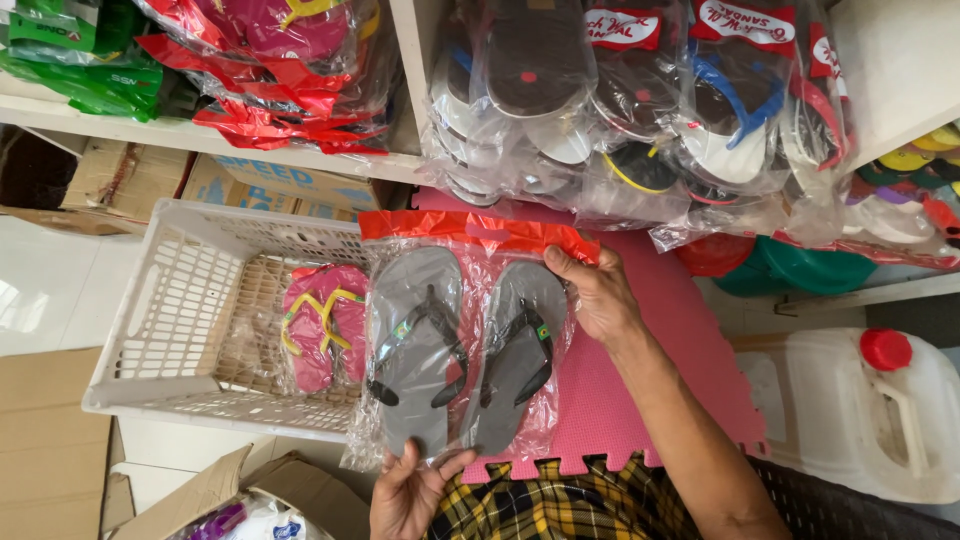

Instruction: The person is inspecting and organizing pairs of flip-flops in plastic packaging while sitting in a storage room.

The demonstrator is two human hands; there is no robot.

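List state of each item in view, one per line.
Grey sandal pack: sealed, held up at both ends.
Left hand: gripping pack bottom.
Right hand: gripping pack top.
Basket: holds one pink sandal pair.
Jug: capped, lying on its side.

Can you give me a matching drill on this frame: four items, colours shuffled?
Items:
1. bagged flip-flops held by the left hand and right hand
2. small sandals in the basket
3. jug cap
4. foam mat

Colours:
A. pink with yellow straps
B. grey with black straps
C. pink, jigsaw-cut edge
D. red

Pairs: 1-B, 2-A, 3-D, 4-C
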